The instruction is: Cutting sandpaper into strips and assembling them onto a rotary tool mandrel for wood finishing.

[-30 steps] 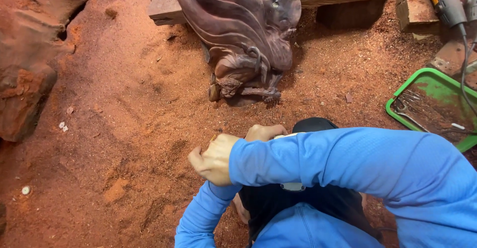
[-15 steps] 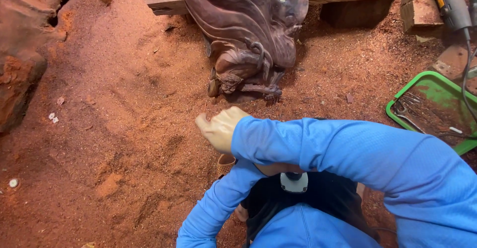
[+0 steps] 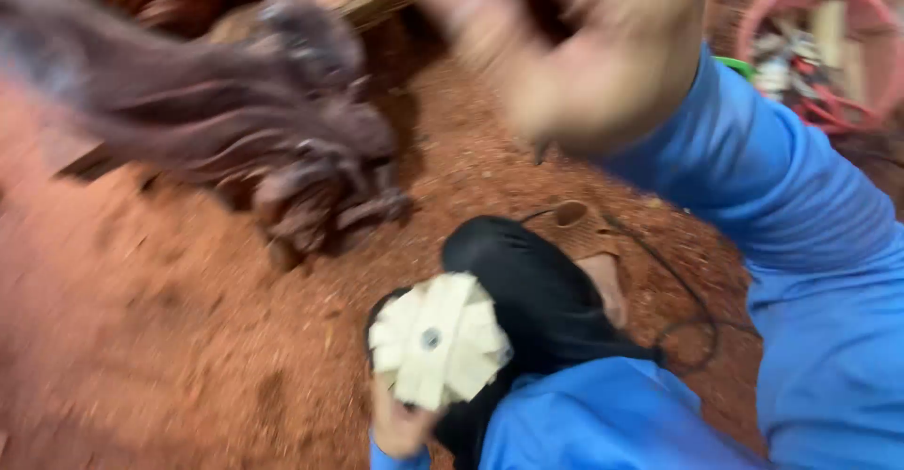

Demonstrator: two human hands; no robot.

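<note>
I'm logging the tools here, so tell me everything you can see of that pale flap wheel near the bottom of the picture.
The flap wheel is a cream-white disc of overlapping flaps fanned around a small grey metal hub. It looks like cloth or abrasive sheet, a little dusty. It faces the camera, slightly tilted, fixed to the front of a black tool body. The left hand grips just below it, fingers curled. Red sawdust lies beneath.

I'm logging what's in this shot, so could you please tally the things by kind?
Dark carved wooden figures: 1
White flap sanding wheels: 1
Red tubs: 1
Black cords: 1
Hands: 2, the left hand under the wheel, the right hand raised and blurred
Total: 6
</note>
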